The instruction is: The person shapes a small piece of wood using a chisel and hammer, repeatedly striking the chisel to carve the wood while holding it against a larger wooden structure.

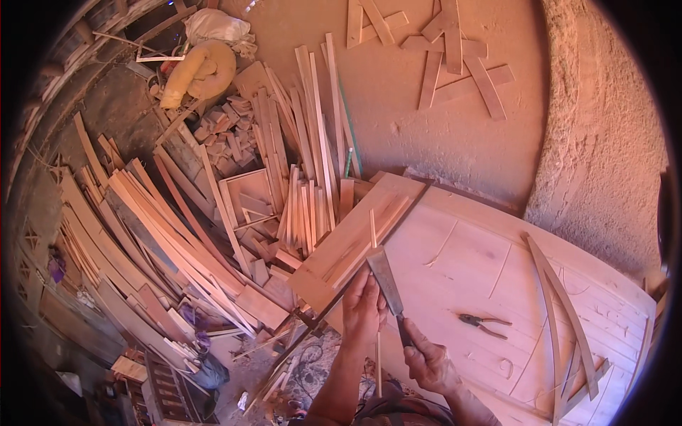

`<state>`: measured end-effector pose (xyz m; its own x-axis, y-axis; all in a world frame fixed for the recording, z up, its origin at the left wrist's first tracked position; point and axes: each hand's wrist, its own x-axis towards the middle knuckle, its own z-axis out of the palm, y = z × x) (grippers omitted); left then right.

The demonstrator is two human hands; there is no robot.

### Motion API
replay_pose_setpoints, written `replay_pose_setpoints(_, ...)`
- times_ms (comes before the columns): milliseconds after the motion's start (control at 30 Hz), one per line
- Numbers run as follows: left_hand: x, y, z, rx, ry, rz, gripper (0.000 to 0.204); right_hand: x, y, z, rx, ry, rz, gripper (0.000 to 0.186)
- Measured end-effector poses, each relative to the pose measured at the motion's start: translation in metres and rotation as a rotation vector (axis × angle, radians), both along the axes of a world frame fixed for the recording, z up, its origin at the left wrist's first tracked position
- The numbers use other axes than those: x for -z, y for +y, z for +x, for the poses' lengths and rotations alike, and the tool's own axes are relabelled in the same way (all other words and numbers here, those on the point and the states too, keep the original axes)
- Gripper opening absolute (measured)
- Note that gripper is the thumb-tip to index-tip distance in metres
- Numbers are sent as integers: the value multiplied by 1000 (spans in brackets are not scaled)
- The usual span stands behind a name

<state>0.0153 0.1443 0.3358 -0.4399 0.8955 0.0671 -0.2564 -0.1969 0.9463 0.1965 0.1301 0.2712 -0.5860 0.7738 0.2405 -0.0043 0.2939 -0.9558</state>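
We are holding a thin wooden strip (376,298) upright at the desk's (483,248) near left edge, our left hand (364,307) closed around it. Our right hand (428,361) is gripping a flat steel chisel (387,282), seemingly shaving it. Work looks partway; pale rough offcuts (185,234) are piling left. Pliers (484,324) are lying right.

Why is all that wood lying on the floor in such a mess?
The wood strips and offcuts lie heaped crisscross beside the workbench, not stacked. On the bench, only pliers and two curved strips lie loose. Nothing looks broken or spilled.
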Motion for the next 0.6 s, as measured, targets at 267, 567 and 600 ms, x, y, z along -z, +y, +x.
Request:
replay_pose_setpoints(267,-7,-9,13,28,37,55,46,-1,4,0,20,-68,69,48)
replay_pose_setpoints(567,5,-13,23,28,60,-85,43,-31,58,8,212,240,49,54)
replay_pose_setpoints(600,0,-6,18,-7,65,-47,42,-23,45,12,151,138,135,55)
